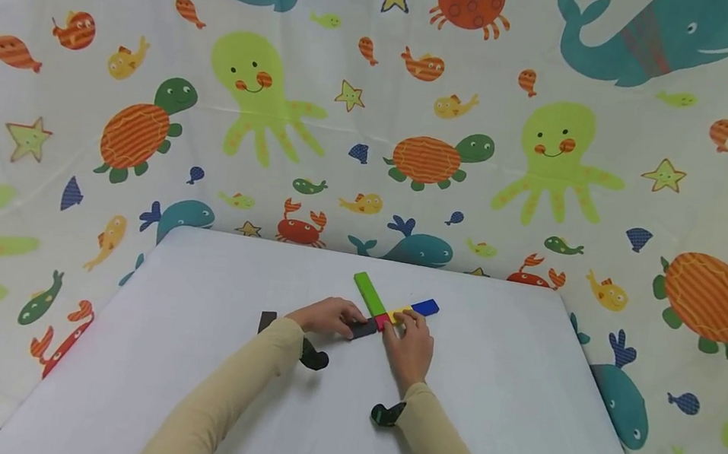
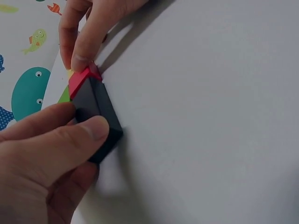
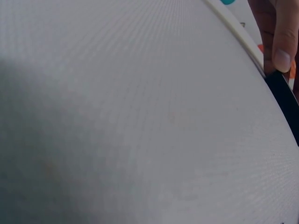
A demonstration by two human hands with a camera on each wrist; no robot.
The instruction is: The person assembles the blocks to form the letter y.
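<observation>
My left hand (image 1: 330, 316) pinches a black block (image 1: 364, 328) between thumb and fingers. In the left wrist view, one end of this black block (image 2: 100, 109) meets a red block (image 2: 83, 80). The right hand (image 1: 412, 344) pinches a yellow block (image 1: 391, 315) close to the red block (image 1: 381, 322), its fingers covering part of both. A green block (image 1: 369, 293) slants away from the red one, and a blue block (image 1: 425, 307) continues beyond the yellow. The right wrist view catches my left hand (image 3: 282, 39) on the black block (image 3: 284, 100); the right hand is outside it.
The blocks lie on a white table (image 1: 497, 367), toward its far edge. Behind hangs a curtain (image 1: 340, 201) printed with sea animals. Dark wrist cameras (image 1: 314, 358) stick out from both sleeves, and a dark rectangular piece (image 1: 267, 320) shows beside the left sleeve.
</observation>
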